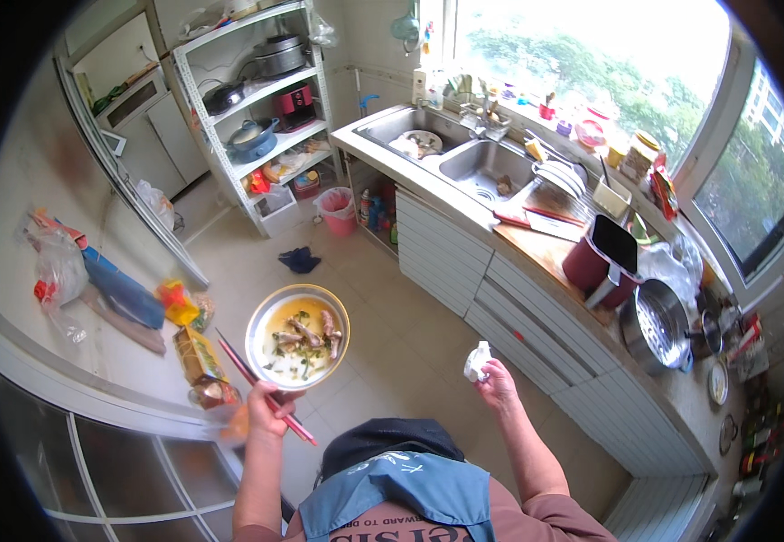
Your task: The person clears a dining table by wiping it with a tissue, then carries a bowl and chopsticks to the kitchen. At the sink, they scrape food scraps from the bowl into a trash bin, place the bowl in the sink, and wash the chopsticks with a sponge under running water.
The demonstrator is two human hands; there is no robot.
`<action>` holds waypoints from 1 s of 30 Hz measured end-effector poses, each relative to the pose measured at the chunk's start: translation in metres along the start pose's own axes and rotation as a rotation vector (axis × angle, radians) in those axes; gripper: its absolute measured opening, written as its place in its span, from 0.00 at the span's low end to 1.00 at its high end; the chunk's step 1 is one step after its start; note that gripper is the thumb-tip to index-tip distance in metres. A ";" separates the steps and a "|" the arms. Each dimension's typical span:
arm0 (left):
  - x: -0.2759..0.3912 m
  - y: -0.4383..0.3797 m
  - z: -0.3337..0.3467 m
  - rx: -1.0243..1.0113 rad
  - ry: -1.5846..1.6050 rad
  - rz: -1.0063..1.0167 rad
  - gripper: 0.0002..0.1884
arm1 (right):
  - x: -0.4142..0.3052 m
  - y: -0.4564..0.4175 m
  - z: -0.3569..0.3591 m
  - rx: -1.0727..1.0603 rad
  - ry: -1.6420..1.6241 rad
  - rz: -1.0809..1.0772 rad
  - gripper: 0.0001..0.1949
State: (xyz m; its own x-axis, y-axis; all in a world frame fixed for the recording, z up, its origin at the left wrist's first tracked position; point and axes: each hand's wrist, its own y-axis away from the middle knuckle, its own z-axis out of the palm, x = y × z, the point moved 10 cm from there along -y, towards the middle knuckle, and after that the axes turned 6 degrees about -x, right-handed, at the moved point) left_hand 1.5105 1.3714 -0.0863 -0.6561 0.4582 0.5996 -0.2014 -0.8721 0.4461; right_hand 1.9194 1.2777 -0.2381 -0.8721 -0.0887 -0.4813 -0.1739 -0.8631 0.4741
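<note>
My left hand (270, 408) holds a round bowl (252, 339) by its near rim, with a pair of red chopsticks (290, 421) pinched in the same grip. In the bowl are bony pieces of cooked meat (306, 332) and green leafy bits in a yellowish broth. To the right, my right hand (497, 386) is closed around a crumpled white tissue or cloth (478, 361). Both hands are above the tiled floor, apart from each other.
The counter on the right bears a double steel sink (483, 169), a knife (548, 223) on a wooden board (521, 240), a dark red container (592, 261) and a steel pot (653, 325). A dark cloth (300, 259) and a pink bin (336, 210) are on the floor near a metal shelf (277, 146).
</note>
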 end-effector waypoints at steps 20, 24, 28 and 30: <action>0.125 -0.330 -0.025 -0.018 -0.067 -0.111 0.19 | 0.020 -0.190 0.017 0.308 -0.013 -0.006 0.14; 0.146 -0.390 -0.022 0.009 -0.071 -0.113 0.20 | 0.020 -0.252 0.072 0.243 0.045 0.028 0.13; 0.169 -0.447 -0.005 0.042 -0.101 -0.090 0.21 | 0.005 -0.335 0.117 0.184 0.082 0.037 0.13; 0.181 -0.479 -0.005 0.033 -0.109 -0.077 0.21 | -0.005 -0.378 0.145 0.142 0.094 0.031 0.14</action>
State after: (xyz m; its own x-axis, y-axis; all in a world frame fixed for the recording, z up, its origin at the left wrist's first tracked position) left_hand 1.4849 1.8709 -0.1949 -0.5567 0.5409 0.6304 -0.2228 -0.8283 0.5140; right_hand 1.9235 1.6766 -0.3083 -0.8327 -0.1654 -0.5285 -0.2164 -0.7812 0.5855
